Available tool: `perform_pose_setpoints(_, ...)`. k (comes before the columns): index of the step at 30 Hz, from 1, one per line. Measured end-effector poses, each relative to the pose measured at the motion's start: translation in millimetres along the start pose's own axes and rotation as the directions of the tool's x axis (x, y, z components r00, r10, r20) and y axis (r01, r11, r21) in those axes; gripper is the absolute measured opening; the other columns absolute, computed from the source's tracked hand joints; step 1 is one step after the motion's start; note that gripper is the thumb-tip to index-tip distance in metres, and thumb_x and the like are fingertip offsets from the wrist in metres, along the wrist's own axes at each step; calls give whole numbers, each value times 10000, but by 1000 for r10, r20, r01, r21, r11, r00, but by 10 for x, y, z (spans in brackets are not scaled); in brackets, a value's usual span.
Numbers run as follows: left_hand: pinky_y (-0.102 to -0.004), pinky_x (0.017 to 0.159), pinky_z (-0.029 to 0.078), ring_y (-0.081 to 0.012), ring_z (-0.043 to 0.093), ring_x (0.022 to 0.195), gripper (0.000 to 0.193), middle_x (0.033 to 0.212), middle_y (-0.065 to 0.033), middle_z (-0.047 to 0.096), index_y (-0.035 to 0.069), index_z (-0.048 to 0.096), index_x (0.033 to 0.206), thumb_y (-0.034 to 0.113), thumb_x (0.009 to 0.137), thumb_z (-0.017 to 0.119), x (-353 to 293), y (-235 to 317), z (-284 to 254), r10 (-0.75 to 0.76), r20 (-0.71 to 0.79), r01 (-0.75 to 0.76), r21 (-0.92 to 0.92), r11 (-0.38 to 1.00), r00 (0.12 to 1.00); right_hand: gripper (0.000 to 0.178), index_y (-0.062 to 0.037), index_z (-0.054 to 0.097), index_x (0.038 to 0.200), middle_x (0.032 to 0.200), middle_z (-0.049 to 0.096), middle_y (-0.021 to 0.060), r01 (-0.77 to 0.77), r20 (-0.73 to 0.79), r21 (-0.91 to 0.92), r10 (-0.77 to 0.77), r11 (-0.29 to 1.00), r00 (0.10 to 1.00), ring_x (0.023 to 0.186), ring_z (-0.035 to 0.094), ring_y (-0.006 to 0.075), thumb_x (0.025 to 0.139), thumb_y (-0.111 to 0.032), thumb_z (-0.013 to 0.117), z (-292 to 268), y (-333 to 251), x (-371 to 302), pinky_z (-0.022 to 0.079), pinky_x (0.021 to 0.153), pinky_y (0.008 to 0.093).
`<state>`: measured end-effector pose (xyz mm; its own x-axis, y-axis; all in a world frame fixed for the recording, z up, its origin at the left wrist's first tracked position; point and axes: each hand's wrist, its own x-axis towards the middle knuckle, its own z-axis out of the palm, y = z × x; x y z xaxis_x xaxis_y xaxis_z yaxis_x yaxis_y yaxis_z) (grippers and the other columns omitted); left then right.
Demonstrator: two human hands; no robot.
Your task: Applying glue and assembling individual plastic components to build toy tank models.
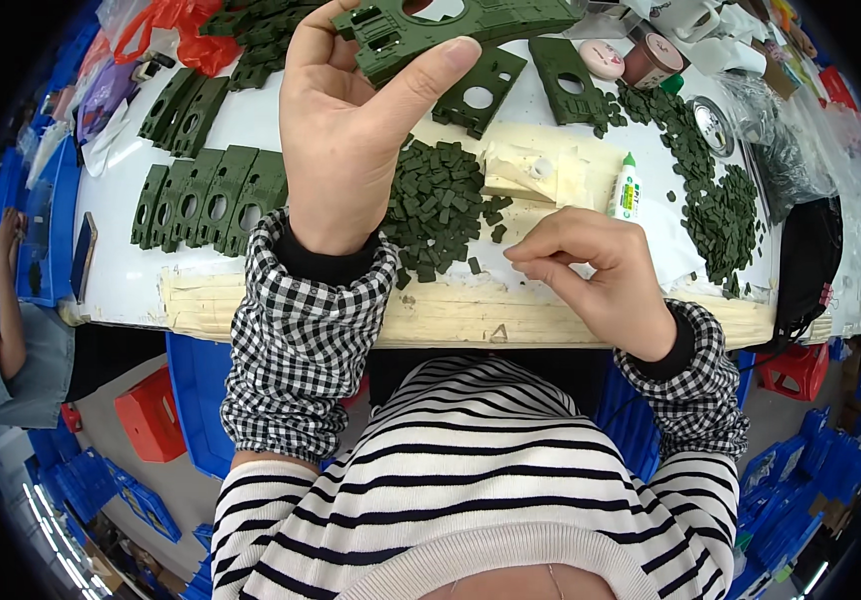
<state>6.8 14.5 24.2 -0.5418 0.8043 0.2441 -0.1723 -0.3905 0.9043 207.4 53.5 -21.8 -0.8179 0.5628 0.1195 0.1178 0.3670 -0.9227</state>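
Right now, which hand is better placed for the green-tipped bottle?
Probably the right hand: it sits close to the bottle, though whether it pinches something tiny is unclear. The left hand holds a green part.

From far away, I am seeing printed letters on a white bottle point(627, 193), and a little triangle mark point(499, 333) is showing on the pale table edge point(351, 315).

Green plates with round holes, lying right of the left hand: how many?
2: one plate just below the held plate of the left hand in view, another plate farther right. The held plate may hide more.
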Motion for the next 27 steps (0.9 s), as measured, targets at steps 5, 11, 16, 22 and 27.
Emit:
perform_pose_setpoints(5, -275, 802, 503, -176, 607, 940, 512, 1074, -125, 594, -17, 478, 1224, 21, 780, 730, -32, -32, 108, 41, -90, -42, -9, 999, 995, 152, 38, 691, 919, 918, 674, 148, 19, 11, 206, -22, 978, 1000, 768, 666, 164, 816, 115, 609, -344, -305, 137, 558, 675, 241)
perform_pose_setpoints(11, -387, 928, 515, -228, 597, 1063, 462, 1196, -141, 563, -4, 397, 1294, 82, 899, 618, 37, -176, -121, 58, 101, -62, 37, 997, 993, 209, 67, 610, 1051, 880, 681, 135, 141, -145, 225, -110, 964, 983, 796, 691, 160, 843, 67, 631, -608, -600, 423, 567, 671, 212)
perform_pose_setpoints(16, -388, 946, 501, -230, 585, 1093, 455, 1210, -132, 551, 10, 396, 1286, 84, 894, 616, 45, -168, -86, -44, 105, 43, 13, 999, 993, 166, 47, 660, 1013, 900, 680, 92, 130, -186, 399, -59, 908, 981, 806, 673, 117, 848, 43, 643, -579, -423, 500, 559, 720, 205)
perform_pose_setpoints(22, -382, 922, 522, -235, 576, 1106, 566, 1230, -149, 527, 31, 307, 1382, 52, 900, 604, 25, -130, -63, -112, 141, 124, -77, 989, 984, 164, 68, 645, 1020, 904, 686, 156, 166, -224, 343, -91, 924, 970, 831, 691, 196, 861, 59, 602, -713, -385, 478, 565, 726, 247)
perform_pose_setpoints(27, -377, 928, 537, -274, 535, 1195, 684, 1382, -214, 415, 59, 167, 1472, 138, 923, 567, -32, -134, 19, -251, 348, 314, -136, 940, 903, 208, 71, 646, 1049, 909, 687, 121, 174, -314, 302, -75, 937, 947, 847, 676, 141, 851, 5, 658, -812, -499, 386, 546, 758, 228)
